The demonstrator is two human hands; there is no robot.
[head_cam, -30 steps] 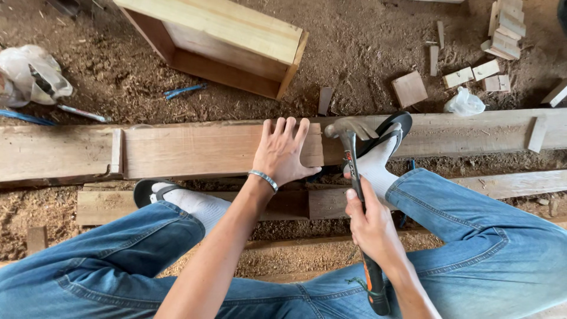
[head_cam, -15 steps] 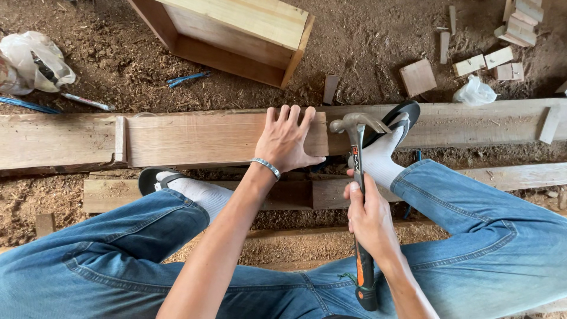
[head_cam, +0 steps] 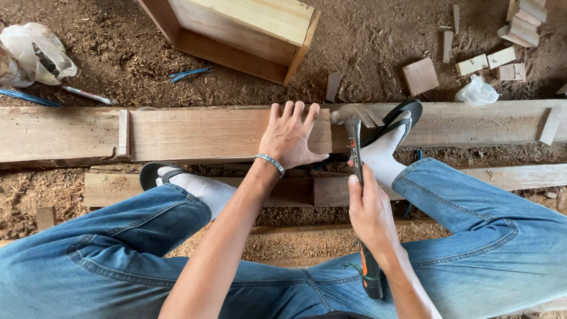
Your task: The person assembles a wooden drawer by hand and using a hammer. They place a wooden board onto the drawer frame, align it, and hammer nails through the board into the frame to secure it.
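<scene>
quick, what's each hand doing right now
Left hand: open, palm flat on the wooden plank, holding nothing.
Right hand: closed around the handle of the hammer.

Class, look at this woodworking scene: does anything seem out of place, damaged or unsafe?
The right foot, in only a sock and open sandal, rests on the plank right beside the hammer head. The left hand lies flat close by too. Offcuts lie scattered on the sawdust.

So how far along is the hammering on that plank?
Done: a short cross piece already sits across the long plank. In hand: the left hand lies flat on the plank while the right hand holds the hammer, its head at the plank's top. No nail is visible, so what is left is unclear.
</scene>
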